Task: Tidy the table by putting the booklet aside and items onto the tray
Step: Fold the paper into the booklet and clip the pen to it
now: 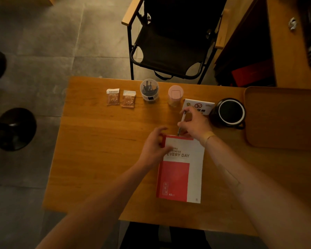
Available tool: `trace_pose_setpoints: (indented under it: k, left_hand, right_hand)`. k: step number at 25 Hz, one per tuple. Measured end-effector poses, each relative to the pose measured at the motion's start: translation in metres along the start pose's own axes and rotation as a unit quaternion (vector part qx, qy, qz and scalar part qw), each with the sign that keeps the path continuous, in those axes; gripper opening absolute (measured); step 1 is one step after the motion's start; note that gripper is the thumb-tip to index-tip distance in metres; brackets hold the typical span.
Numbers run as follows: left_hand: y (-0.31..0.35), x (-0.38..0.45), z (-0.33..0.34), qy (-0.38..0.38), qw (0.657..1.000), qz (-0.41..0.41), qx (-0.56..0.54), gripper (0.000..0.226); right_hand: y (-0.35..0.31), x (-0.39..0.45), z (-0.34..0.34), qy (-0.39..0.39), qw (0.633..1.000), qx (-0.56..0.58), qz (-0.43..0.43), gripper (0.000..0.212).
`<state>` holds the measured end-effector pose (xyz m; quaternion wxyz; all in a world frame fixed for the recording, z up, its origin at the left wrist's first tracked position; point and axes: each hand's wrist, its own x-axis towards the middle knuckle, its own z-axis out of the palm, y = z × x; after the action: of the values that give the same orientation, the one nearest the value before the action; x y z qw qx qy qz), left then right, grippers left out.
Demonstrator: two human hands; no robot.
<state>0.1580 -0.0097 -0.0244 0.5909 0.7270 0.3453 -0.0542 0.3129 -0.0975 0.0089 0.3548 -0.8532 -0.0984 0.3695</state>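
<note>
The booklet lies closed on the surface before me, so the pen at its top edge must go first. My right hand pinches the pen. My left hand rests half-curled on the booklet's corner, perhaps steadying it. The tray waits empty at my right.

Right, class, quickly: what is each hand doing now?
Left hand: curled on the red-and-white booklet's top-left corner.
Right hand: closed around a pen.
</note>
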Motion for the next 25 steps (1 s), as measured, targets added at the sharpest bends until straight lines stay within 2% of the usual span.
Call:
trace_pose_setpoints:
  k: [2, 4, 6, 11, 14, 20, 25]
  left_hand:
    - [-0.007, -0.008, -0.002, 0.022, 0.991, -0.094, -0.097, 0.038]
    - [-0.017, -0.017, -0.003, 0.029, 0.985, -0.145, -0.083, 0.021]
    - [-0.025, -0.023, -0.002, 0.020, 0.984, -0.163, -0.072, 0.018]
    - [-0.017, -0.024, 0.003, -0.011, 0.986, -0.142, -0.089, 0.023]
    - [-0.009, -0.023, 0.006, -0.004, 0.986, -0.126, -0.105, 0.019]
    - [0.001, -0.012, 0.000, 0.021, 0.986, -0.109, -0.123, 0.014]
    - [0.004, -0.011, 0.005, 0.015, 0.990, -0.095, -0.107, 0.015]
  right_hand:
    - [0.004, 0.000, 0.002, 0.007, 0.999, 0.029, 0.012, 0.019]
    - [0.007, 0.000, 0.003, 0.008, 0.999, 0.040, 0.017, 0.008]
    - [0.009, 0.001, 0.004, 0.001, 1.000, 0.013, 0.009, 0.006]
    - [0.002, 0.001, 0.011, -0.038, 0.995, -0.091, -0.022, 0.015]
    - [-0.005, -0.005, 0.018, -0.026, 0.990, -0.132, -0.037, 0.013]
    - [-0.006, -0.018, 0.026, 0.009, 0.986, -0.165, -0.022, 0.012]
    - [-0.013, -0.018, 0.027, 0.027, 0.990, -0.139, -0.016, 0.013]
